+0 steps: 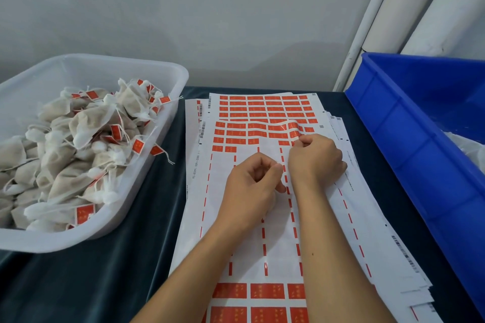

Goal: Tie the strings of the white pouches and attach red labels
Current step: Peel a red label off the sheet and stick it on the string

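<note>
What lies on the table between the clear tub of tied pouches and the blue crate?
In the head view, a stack of red label sheets lies between clear tub and blue crate; both hands work over it.

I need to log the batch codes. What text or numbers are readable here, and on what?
"1-1 0802-1600 14458-56", roughly, the small digits being uncertain: printed sideways on the left margin of the top label sheet.
Gold characters on the red labels: blurred, unreadable.
Barcodes on the sheet edges: unreadable.

White pouches, tied and red-tagged, lie heaped at my left. Red labels sit in rows on white backing sheets (the top sheet's middle is stripped, its far edge curled upward) at centre.
</note>
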